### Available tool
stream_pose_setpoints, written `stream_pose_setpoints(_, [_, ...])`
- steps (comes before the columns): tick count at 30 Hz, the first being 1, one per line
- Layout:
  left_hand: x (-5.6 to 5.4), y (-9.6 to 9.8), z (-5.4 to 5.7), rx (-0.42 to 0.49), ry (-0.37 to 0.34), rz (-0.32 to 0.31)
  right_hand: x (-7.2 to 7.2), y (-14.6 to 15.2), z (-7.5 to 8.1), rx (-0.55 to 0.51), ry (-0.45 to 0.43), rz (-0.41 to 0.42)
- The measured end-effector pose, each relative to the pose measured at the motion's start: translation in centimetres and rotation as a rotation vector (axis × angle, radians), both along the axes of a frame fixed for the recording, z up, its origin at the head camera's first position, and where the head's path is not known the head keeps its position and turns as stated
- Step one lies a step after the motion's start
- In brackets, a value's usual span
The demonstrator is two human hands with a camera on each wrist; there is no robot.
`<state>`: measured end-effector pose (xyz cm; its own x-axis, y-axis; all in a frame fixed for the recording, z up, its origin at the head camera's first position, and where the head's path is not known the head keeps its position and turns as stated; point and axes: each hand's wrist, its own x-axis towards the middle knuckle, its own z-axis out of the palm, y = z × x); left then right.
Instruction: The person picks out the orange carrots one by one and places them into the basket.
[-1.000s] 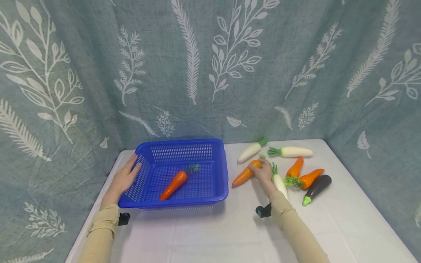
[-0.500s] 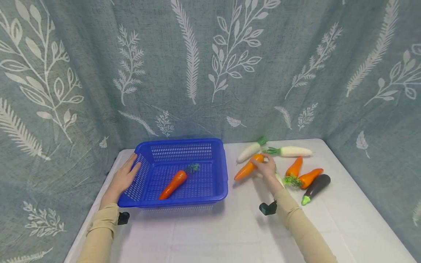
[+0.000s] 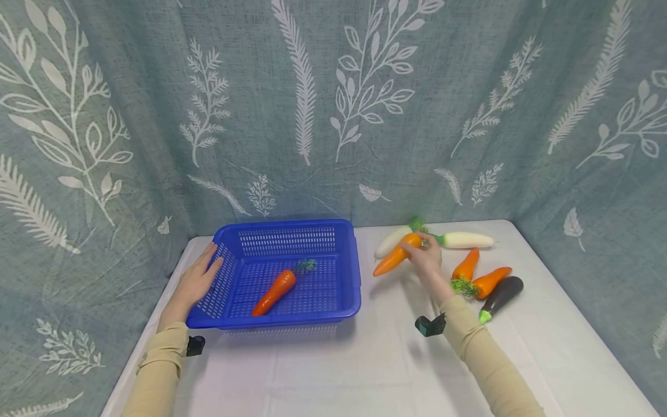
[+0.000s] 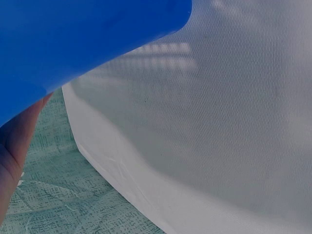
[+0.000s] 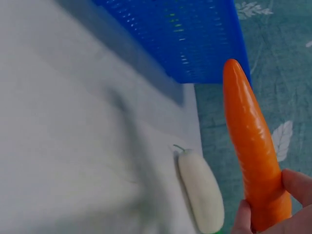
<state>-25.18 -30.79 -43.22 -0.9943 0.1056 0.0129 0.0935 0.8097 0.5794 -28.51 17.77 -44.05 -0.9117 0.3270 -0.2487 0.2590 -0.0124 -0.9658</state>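
My right hand pinches an orange carrot at its thick end, between thumb and fingers. In the right wrist view the carrot is raised over the white cloth, its narrow tip towards the basket. My left hand lies with extended fingers along the left side of a blue plastic basket. Part of that hand shows beside the blue wall in the left wrist view. Inside the basket rests a redder carrot with green leaves.
Behind the held carrot lies a white radish; another white radish is farther right. Two orange carrots and a dark eggplant lie at the right of the white-covered table. A leaf-patterned curtain stands behind.
My right hand has lifted the orange carrot up from the table and slightly away from me. Its forearm now covers the nearest white radish. My left hand has stayed on the basket.
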Motion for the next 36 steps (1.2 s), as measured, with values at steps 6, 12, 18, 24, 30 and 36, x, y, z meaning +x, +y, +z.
stream_pose_setpoints(6, [0.0,0.0,-0.1,0.003,0.001,-0.002,0.0,-0.4,1.2,-0.032,0.020,-0.006])
stream_pose_setpoints(12, [0.0,0.0,-0.1,0.005,0.000,-0.002,0.2,-0.8,2.2,-0.106,0.037,0.011])
stream_pose_setpoints(18, [0.0,0.0,-0.2,0.006,-0.002,0.000,0.4,-1.1,2.6,-0.135,0.039,0.028])
stream_pose_setpoints(24, [0.0,0.0,-0.2,0.007,0.000,0.001,0.6,-1.5,2.4,-0.133,0.040,0.036])
stream_pose_setpoints(30, [0.1,0.0,0.0,0.009,-0.004,0.004,0.8,-2.5,2.4,-0.191,0.044,0.049])
stream_pose_setpoints(36, [0.0,0.0,0.1,0.020,-0.009,0.006,0.9,-3.6,2.5,-0.205,0.060,0.056])
